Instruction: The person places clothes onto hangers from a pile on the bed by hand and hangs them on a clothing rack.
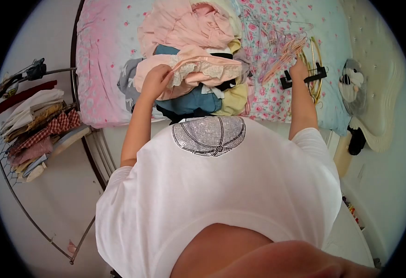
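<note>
My left hand [155,81] is closed on the edge of a pale pink garment with lace trim [207,69], which lies on top of a heap of clothes. Off to the right, my right hand [299,70] is closed among several clothes hangers [284,58], its fingers at the pink ones; exactly which it grips is partly hidden. A black clip hanger [315,78] crosses at my right wrist, and gold-coloured hangers [319,51] lie just beyond it.
The clothes pile holds another pink garment [189,23], a blue one [196,101] and a yellow one [233,99]. It rests on a flowered bedspread [103,55]. A rack with folded clothes [40,125] stands at left; a grey plush item [353,88] lies at the bed's right edge.
</note>
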A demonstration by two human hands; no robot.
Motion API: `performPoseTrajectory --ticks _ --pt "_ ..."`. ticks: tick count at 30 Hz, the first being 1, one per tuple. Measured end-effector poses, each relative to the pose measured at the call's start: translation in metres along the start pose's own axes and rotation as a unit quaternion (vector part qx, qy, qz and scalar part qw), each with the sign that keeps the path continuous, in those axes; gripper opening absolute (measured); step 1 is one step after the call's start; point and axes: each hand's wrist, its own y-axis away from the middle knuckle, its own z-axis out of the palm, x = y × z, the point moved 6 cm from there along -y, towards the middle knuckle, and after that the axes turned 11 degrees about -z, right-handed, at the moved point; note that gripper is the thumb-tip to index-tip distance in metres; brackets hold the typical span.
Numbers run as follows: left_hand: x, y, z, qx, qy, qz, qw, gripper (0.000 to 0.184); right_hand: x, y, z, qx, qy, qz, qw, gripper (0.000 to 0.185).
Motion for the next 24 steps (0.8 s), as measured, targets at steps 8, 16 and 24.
performPoseTrajectory --ticks 8,16,24 --pt "-0.006 0.005 0.006 -0.003 0.024 -0.004 1.000 0.013 -0.011 0.007 0.028 0.007 0.015 0.042 0.999 0.027" --pt "-0.009 0.006 0.011 -0.028 0.022 -0.021 0.999 0.012 -0.036 0.019 0.067 -0.079 -0.105 0.124 0.984 0.036" --pt "-0.004 0.002 0.006 -0.035 0.007 -0.038 0.999 0.012 -0.021 0.023 0.069 0.009 -0.161 0.166 0.973 0.032"
